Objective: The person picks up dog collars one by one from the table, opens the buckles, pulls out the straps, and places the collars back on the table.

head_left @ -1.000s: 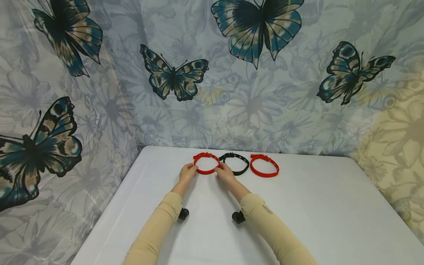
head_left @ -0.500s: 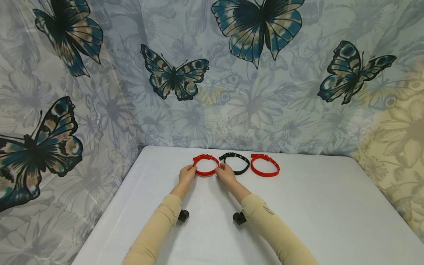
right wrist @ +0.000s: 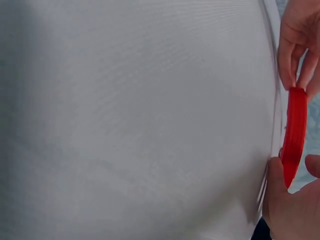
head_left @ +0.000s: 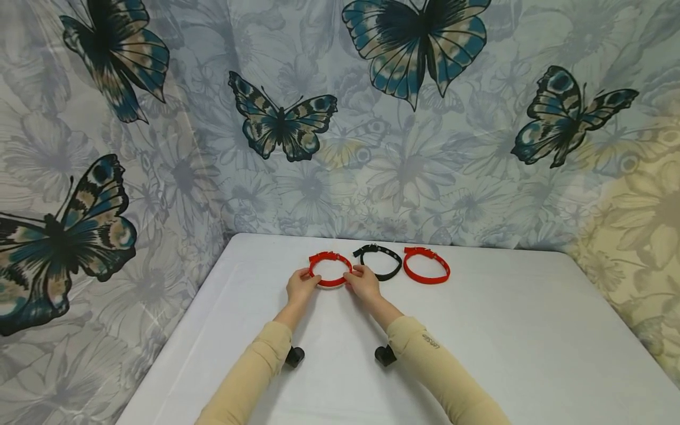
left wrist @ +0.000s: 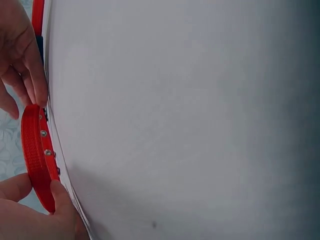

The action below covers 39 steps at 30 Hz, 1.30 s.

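Note:
Both hands hold a red buckled collar [head_left: 330, 283] by opposite sides, close over the far part of the white table. The left hand [head_left: 303, 285] pinches its left side between thumb and finger. At its right side, the right hand [head_left: 365, 282] grips the band with the fingertips. Metal studs show along the red band [left wrist: 34, 150] in the left wrist view, with the buckle toward the far side in the head view. Right beside the right hand lies a black studded collar [head_left: 392, 273], partly hidden by that hand. Another red collar [head_left: 427, 280] lies further right.
The white table [head_left: 510, 330] ends just beyond the collars, against a hanging butterfly-print cloth [head_left: 414, 159]. A black wrist camera sits under each sleeve, the left camera [head_left: 294, 356] and the right camera [head_left: 385, 355].
The held red collar has come slightly toward the person, with both hands moving along with it. The black collar and the other red collar stay where they were.

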{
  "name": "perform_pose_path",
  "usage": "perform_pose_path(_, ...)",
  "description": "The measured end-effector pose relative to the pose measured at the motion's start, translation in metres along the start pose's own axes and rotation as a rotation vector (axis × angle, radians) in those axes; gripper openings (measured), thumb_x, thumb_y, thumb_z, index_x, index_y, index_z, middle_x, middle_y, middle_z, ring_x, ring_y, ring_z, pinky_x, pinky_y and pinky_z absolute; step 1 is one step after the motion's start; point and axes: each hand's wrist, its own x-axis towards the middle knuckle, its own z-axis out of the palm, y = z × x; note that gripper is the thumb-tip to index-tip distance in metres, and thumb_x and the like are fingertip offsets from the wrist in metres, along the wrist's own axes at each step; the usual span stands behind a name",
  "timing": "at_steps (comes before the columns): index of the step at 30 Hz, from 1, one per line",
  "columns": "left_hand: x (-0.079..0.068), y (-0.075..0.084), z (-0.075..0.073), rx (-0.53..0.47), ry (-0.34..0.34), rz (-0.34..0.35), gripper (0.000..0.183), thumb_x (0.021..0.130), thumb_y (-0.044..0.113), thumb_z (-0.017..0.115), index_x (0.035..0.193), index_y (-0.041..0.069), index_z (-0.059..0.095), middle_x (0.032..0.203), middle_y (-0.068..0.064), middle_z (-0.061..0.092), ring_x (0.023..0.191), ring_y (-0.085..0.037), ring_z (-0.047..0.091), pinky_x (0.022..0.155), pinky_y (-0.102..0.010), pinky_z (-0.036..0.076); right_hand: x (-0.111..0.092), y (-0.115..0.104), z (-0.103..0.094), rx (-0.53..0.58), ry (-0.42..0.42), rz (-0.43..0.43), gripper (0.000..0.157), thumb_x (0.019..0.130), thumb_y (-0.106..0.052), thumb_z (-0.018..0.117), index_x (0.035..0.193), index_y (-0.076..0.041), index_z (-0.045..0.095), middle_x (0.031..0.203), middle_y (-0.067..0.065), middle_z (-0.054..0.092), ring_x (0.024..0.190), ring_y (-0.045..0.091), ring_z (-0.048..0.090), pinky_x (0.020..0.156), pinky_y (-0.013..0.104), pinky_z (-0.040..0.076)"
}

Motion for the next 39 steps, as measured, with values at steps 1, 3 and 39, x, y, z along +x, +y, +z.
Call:
perform_pose_path(1, -0.001, 0.000, 0.000, -0.005, -0.001, 0.001, 0.045, 0.089, 0.011, 0.068, 0.129, -0.005, 0.055, 0.122, -0.020, 0.060, 0.112, -0.031, 0.056, 0.092, -0.036, 0.052, 0.000, 0.001, 0.000, -0.001, 0.005, -0.001, 0.046, 0.091, -0.010, 0.066, 0.133, 0.004, 0.051, 0.115, 0.018, 0.058, 0.086, 0.020, 0.065, 0.074, 0.025, 0.056)
perform_pose_path(3, -0.003, 0.000, 0.000, -0.014, 0.003, 0.002, 0.045, 0.088, 0.010, 0.069, 0.128, -0.004, 0.056, 0.121, -0.019, 0.060, 0.111, -0.030, 0.057, 0.091, -0.036, 0.052, -0.002, 0.002, -0.002, 0.000, 0.013, 0.002, 0.046, 0.090, -0.009, 0.068, 0.132, 0.003, 0.053, 0.113, 0.016, 0.058, 0.084, 0.019, 0.065, 0.074, 0.026, 0.057)
perform_pose_path(39, -0.075, 0.000, -0.006, -0.234, -0.427, -0.107, 0.045, 0.081, -0.005, 0.073, 0.118, -0.009, 0.049, 0.098, -0.012, 0.058, 0.079, -0.015, 0.060, 0.081, -0.030, 0.056, -0.068, 0.020, -0.085, 0.138, -0.136, 0.135, 0.045, 0.088, 0.000, 0.068, 0.130, 0.006, 0.053, 0.099, 0.009, 0.059, 0.082, 0.015, 0.062, 0.079, 0.027, 0.057)
